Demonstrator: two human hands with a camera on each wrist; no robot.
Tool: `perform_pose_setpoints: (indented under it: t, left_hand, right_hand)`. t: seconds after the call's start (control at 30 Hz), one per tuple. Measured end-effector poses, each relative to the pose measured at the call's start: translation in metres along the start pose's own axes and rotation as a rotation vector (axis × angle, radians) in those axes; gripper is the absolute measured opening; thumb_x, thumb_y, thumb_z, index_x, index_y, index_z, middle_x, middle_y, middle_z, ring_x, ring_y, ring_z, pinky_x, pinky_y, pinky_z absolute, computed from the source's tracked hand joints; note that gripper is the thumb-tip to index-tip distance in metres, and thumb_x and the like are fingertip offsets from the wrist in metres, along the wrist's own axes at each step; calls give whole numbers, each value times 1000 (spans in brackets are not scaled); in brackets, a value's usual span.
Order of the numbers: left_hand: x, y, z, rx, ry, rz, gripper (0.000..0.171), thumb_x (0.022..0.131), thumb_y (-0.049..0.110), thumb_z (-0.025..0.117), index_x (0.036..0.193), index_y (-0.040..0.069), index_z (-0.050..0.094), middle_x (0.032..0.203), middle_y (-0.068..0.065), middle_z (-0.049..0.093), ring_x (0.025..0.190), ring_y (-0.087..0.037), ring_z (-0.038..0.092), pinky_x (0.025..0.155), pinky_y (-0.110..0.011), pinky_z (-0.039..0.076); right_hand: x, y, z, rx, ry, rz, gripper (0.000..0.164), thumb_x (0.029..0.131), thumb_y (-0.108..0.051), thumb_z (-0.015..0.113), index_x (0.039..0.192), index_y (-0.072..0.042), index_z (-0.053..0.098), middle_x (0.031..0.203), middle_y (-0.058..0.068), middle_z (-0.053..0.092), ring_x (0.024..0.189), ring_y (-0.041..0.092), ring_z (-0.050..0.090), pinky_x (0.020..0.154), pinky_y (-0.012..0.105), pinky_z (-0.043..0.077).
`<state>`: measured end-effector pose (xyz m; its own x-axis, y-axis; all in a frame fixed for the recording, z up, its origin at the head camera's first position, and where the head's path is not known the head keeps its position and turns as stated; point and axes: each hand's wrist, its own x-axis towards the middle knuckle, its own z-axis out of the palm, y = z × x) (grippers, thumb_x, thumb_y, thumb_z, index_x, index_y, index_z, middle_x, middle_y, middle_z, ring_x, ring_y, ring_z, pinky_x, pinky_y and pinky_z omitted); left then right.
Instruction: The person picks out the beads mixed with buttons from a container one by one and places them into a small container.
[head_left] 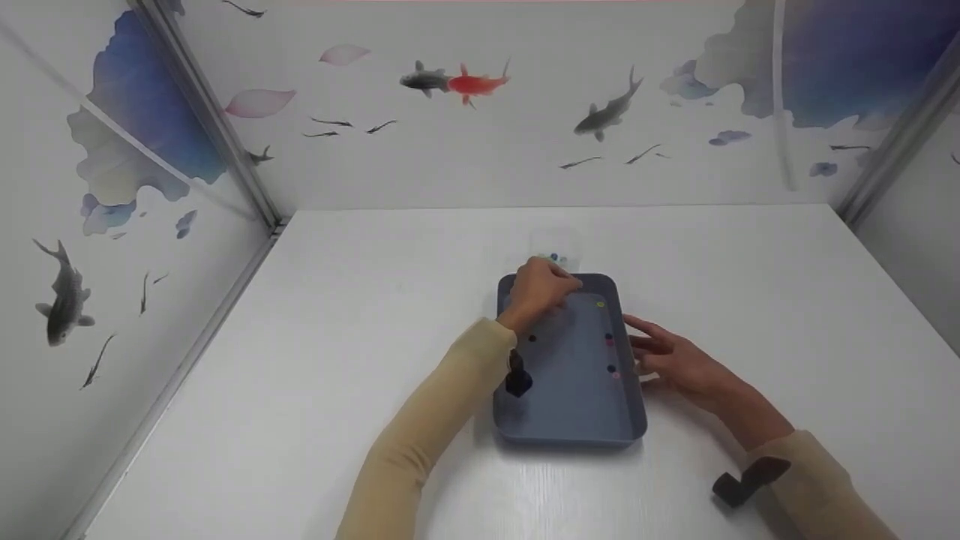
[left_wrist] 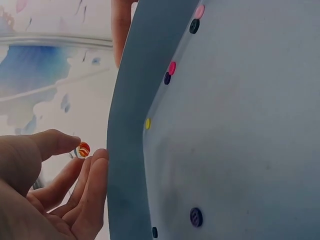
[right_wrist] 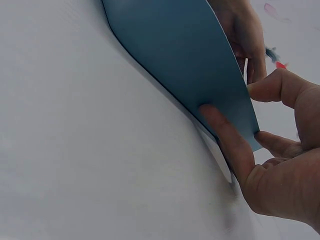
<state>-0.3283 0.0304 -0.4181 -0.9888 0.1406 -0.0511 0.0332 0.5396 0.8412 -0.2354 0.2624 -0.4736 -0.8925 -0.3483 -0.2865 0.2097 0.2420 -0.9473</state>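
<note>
My left hand (head_left: 538,291) reaches over the far end of a blue-grey tray (head_left: 570,409). Thumb and fingertip pinch a small glass marble with orange, red and white swirls (left_wrist: 84,149), seen in the left wrist view beside the tray wall. My right hand (head_left: 686,371) is at the tray's right side. Its extended fingers (right_wrist: 227,137) touch the outer wall and rim. Several buttons lie inside the tray: a yellow button (head_left: 600,304), pink and dark ones along the right wall, and a dark button (head_left: 532,338) on the left.
Behind the tray stands a small clear container (head_left: 570,244) with several marbles (head_left: 553,257), partly hidden by my left hand. All this is on a white table (head_left: 337,337), enclosed by panels (head_left: 487,165) printed with fish and petals.
</note>
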Motion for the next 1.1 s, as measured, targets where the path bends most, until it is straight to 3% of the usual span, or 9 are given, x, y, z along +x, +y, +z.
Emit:
perform_pose_setpoints:
  t: [0.23,0.47,0.73,1.1]
  left_hand:
    - [4,2,-3,28,53,46,18,90,21,72,97,7,79,83,-10,77,70,-25,75,48,-20,48]
    - [10,4,-10,84,128,73,17,90,21,71,97,8,79,78,-6,76,50,-6,58,47,-20,44]
    - [18,3,-18,117,195,88,19,91,25,73,97,8,78,94,-4,77,66,-10,60,55,-21,44]
    - [30,-3,-22,145,244,83,19,89,24,75,97,6,77,96,-6,76,70,-12,62,57,-21,44]
  right_hand:
    - [2,2,1,-7,17,14,79,93,-5,54,161,-27,21,163,22,27,146,42,36,109,53,49]
    - [1,0,1,-8,13,2,81,91,-4,55,161,-24,21,163,24,27,146,42,35,108,52,50]
    - [1,0,0,-7,8,5,82,90,-2,54,161,-26,21,163,22,28,146,40,37,106,46,51]
    - [2,0,2,-35,26,12,81,91,-3,53,161,-27,21,163,22,28,147,41,35,109,52,49]
